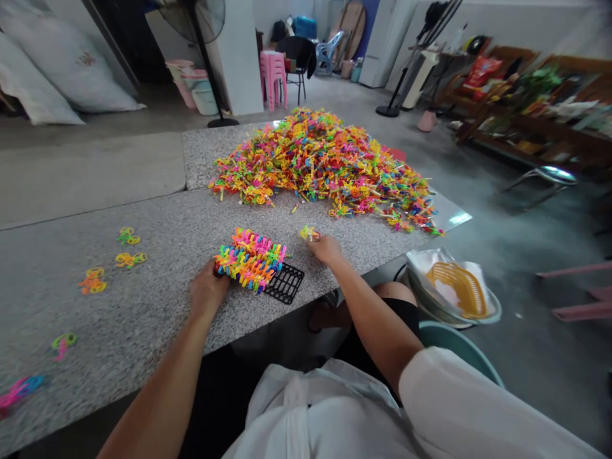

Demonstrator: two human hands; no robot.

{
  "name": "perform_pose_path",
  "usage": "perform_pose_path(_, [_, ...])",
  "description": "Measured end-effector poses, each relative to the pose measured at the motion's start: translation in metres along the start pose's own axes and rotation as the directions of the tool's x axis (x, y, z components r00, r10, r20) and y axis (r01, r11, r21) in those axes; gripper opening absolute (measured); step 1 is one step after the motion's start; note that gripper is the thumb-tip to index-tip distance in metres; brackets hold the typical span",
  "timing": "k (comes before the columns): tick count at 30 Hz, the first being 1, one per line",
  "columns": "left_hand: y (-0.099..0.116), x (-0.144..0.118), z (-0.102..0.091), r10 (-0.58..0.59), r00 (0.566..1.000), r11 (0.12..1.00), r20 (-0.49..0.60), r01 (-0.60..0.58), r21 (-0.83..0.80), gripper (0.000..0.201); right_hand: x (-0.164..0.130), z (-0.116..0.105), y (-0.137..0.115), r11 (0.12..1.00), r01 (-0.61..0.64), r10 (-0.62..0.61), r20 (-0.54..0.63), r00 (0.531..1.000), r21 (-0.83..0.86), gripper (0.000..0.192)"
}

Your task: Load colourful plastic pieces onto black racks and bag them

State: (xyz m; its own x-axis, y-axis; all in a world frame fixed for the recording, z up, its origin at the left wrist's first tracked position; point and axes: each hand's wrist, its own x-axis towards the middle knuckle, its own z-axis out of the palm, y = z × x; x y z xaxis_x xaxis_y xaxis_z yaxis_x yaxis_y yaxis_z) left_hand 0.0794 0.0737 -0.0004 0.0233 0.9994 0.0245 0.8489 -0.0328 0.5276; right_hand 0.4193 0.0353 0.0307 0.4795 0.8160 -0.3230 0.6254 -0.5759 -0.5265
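Note:
A black plastic grid rack (285, 284) lies near the front edge of the speckled stone table (157, 255), most of it filled with rows of bright plastic toy pieces (251, 258). My left hand (208, 290) grips the rack's left end. My right hand (325, 248) pinches one small yellow-and-pink toy piece (309, 233) just right of the rack. A large heap of the same neon-coloured pieces (325, 166) covers the far right part of the table.
Several loose pieces (128, 238) lie scattered on the table's left side. Right of my knees a basin (452, 290) lined with plastic holds a yellow sieve. A fan stand (210, 70), stools and cluttered shelves stand behind.

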Motion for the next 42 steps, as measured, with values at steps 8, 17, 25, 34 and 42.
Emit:
perform_pose_path(8, [-0.002, 0.0, 0.008, 0.003, 1.0, 1.0, -0.02, -0.002, 0.031, 0.036, -0.092, 0.067, 0.007, 0.71, -0.011, -0.203, 0.22, 0.954, 0.704, 0.014])
perform_pose_path(17, [0.0, -0.001, 0.009, -0.008, 1.0, 1.0, 0.0, 0.008, 0.03, 0.043, -0.124, 0.095, -0.012, 0.939, 0.34, -0.342, -0.039, 0.939, -0.053, 0.021])
perform_pose_path(25, [0.001, -0.002, 0.009, -0.01, 1.0, 1.0, 0.011, 0.01, 0.024, 0.043, -0.12, 0.093, -0.016, 0.887, 0.371, -0.385, 0.005, 0.923, -0.276, 0.028])
perform_pose_path(34, [0.002, -0.003, 0.003, -0.036, 0.999, 0.999, 0.002, 0.036, 0.024, 0.041, -0.111, 0.08, -0.021, 0.866, 0.482, -0.456, 0.189, 0.87, -0.133, 0.022])
perform_pose_path(42, [-0.007, 0.006, 0.003, -0.01, 1.0, 0.999, 0.001, 0.01, 0.044, 0.04, 0.041, -0.053, 0.024, 0.954, -0.036, -0.058, -0.303, 0.951, -0.297, 0.044])
